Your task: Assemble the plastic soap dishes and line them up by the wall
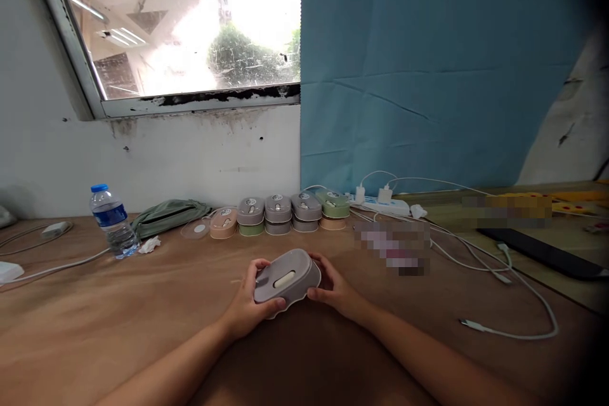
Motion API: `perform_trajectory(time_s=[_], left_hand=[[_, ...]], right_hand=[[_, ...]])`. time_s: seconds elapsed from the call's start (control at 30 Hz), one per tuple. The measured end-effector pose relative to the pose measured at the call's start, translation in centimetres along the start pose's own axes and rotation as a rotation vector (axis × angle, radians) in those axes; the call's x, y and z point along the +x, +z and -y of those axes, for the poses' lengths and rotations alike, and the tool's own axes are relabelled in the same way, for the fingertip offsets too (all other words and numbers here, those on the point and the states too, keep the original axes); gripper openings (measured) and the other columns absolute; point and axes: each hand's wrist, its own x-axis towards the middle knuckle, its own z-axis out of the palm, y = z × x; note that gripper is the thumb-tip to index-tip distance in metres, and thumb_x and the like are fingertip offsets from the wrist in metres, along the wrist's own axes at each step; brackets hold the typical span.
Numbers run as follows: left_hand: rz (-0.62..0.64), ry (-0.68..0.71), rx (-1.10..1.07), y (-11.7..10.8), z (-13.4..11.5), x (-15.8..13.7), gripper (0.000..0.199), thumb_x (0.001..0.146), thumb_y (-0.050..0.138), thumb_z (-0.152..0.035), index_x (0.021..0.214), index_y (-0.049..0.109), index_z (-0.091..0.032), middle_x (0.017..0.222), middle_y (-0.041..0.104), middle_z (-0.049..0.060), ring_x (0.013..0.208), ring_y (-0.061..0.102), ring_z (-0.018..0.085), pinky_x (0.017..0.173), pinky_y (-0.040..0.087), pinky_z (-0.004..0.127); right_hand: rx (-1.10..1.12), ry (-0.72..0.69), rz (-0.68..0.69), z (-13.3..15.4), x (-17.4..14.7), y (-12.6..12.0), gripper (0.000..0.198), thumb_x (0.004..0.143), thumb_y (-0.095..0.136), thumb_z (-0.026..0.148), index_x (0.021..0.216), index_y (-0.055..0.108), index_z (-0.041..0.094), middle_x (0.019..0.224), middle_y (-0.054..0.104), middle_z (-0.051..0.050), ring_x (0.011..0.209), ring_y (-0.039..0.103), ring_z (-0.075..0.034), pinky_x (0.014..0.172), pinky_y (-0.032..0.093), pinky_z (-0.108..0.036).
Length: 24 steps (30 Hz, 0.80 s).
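Between both hands, just above the table, is a grey oval case (288,278) with a pale wavy rim and a cream oval piece set in its top. It tilts, with its right end higher. My left hand (252,304) grips its left end, the thumb along the near side. On the right end, my right hand (333,288) holds it with fingers behind and thumb at the lower edge. The underside of the case is hidden. Behind it, similar grey cases (278,209) stand stacked in a row with a green case (335,203) and a pink case (222,223).
A water bottle (114,222), a crumpled tissue (150,245) and a green pouch (169,217) are at the back left. White cables (476,254) run from a power strip (385,204) across the right side, near a dark flat object (537,252). Some things there are blurred.
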Motion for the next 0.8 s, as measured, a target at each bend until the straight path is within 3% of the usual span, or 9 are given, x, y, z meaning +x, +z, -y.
perform_trajectory(time_s=[0.27,0.43,0.6,0.7,0.8], left_hand=[[0.009,-0.013,-0.036,-0.1,0.5,0.2,0.057,0.066,0.062,-0.046,0.107,0.030,-0.024,0.115,0.045,0.009,0.105,0.045,0.024,0.090,0.034,0.037],[-0.003,-0.008,-0.120,-0.2,0.5,0.4,0.048,0.071,0.057,-0.046,0.104,0.031,-0.023,0.111,0.048,0.008,0.103,0.047,0.022,0.088,0.035,0.036],[-0.041,-0.039,-0.199,-0.2,1.0,0.6,0.044,0.072,0.055,-0.047,0.101,0.033,-0.022,0.108,0.050,0.007,0.099,0.048,0.021,0.086,0.037,0.035],[-0.116,-0.026,-0.194,-0.2,1.4,0.8,0.041,0.073,0.052,-0.048,0.099,0.034,-0.022,0.108,0.049,0.007,0.099,0.048,0.021,0.085,0.038,0.034],[-0.291,0.026,-0.176,-0.6,1.7,1.2,0.038,0.074,0.049,-0.048,0.096,0.034,-0.021,0.108,0.047,0.008,0.098,0.048,0.020,0.084,0.039,0.032]], right_hand=[[0.074,0.053,-0.050,0.2,0.1,0.1,0.062,0.053,0.079,0.034,0.102,0.043,0.024,0.108,0.056,-0.007,0.103,0.052,-0.023,0.087,0.041,-0.036],[0.134,0.099,-0.018,0.3,0.1,-0.3,0.068,0.053,0.079,0.027,0.110,0.042,0.023,0.104,0.059,-0.006,0.096,0.056,-0.022,0.084,0.044,-0.037],[0.222,0.162,0.052,0.6,0.1,-0.4,0.078,0.054,0.078,0.020,0.121,0.038,0.024,0.107,0.059,-0.006,0.102,0.054,-0.022,0.085,0.044,-0.036],[0.250,0.210,0.062,0.9,0.1,-0.3,0.078,0.054,0.078,0.021,0.122,0.039,0.024,0.108,0.059,-0.005,0.097,0.056,-0.021,0.082,0.045,-0.035],[0.225,0.257,0.049,1.0,0.1,-0.2,0.072,0.056,0.077,0.023,0.119,0.043,0.023,0.101,0.061,-0.005,0.087,0.059,-0.018,0.076,0.047,-0.032]])
